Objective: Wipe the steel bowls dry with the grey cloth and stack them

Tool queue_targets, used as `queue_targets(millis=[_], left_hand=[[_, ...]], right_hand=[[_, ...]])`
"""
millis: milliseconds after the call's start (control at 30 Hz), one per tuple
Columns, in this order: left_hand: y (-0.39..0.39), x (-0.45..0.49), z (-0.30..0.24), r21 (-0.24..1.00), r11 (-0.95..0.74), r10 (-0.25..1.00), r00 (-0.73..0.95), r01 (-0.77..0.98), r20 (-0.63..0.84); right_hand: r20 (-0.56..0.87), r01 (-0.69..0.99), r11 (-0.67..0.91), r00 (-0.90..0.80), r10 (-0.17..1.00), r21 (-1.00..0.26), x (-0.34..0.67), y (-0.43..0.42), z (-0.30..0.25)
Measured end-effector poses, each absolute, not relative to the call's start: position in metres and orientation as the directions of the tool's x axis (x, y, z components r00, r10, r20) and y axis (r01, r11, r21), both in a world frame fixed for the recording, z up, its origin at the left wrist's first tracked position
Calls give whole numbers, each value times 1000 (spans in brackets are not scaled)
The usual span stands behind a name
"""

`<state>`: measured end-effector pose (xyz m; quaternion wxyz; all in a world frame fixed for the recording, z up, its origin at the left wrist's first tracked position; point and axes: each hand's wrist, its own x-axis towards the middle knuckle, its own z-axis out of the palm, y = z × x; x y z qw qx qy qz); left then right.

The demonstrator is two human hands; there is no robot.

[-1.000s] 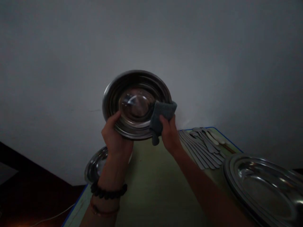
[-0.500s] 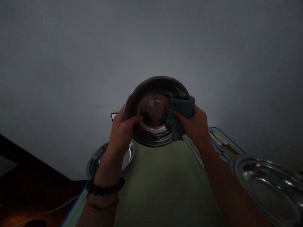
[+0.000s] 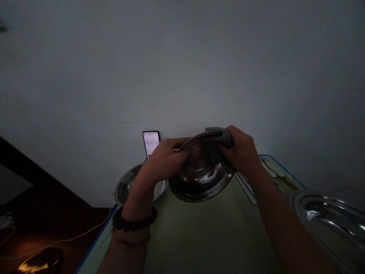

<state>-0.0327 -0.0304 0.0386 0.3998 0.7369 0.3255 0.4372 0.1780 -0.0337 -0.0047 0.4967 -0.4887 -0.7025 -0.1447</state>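
Note:
A shiny metal bowl is held up above the table, tilted with its inside partly facing me. My left hand grips its left rim, thumb inside and fingers behind. On the right side, my right hand is closed on a grey-blue cloth, which is folded over the bowl's rim. The cloth's lower part lies in shadow against the inner wall. Behind my left wrist, another metal bowl rests on the table, partly covered by my arm.
A phone showing a timer leans on the wall behind the green table. To the right lie several long utensils and a large metal basin. A white cable runs along the floor at left.
The bowl has come down and tipped, so its inside shows less. My left hand has turned over its rim, the cloth now wraps the rim, and the phone has come into fuller view.

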Motion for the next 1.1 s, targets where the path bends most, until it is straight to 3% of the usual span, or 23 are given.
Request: queue_targets(millis=[100, 233, 333, 433, 500, 633, 700, 833, 933, 1000, 1100], left_hand=[[-25, -24, 31, 835, -541, 793, 389, 95, 469], [-18, -17, 25, 834, -544, 795, 259, -94, 548], [-17, -15, 26, 782, -551, 803, 70, -292, 592], [-17, -16, 29, 694, -543, 819, -113, -473, 563], [-14, -19, 30, 711, -519, 837, -111, -474, 537], [-11, -29, 29, 839, -508, 849, 53, -194, 526], [-13, -31, 30, 864, -487, 851, 153, -128, 502], [-21, -28, 32, 898, -426, 851, 290, -106, 438], [-23, -26, 32, 888, -455, 839, 300, -70, 454], [-22, -26, 31, 883, -458, 842, 269, -100, 467], [-20, -28, 31, 878, -428, 861, 198, -216, 468]], right_hand=[[892, 826, 475, 72, 447, -305, 176, -34, -5], [878, 768, 442, 327, 350, -463, 175, -33, -4], [761, 643, 412, 496, 418, -646, 170, -30, -5], [652, 510, 411, 519, 553, -755, 165, -27, -8], [652, 489, 434, 506, 565, -756, 164, -25, -10], [733, 607, 415, 512, 447, -677, 171, -24, -11], [800, 697, 408, 433, 416, -589, 174, -26, -9], [867, 798, 450, 170, 469, -400, 175, -32, -2], [851, 831, 434, 86, 517, -347, 172, -35, 2], [855, 837, 408, 130, 501, -366, 170, -36, 4], [847, 783, 376, 342, 406, -496, 166, -36, 5]])
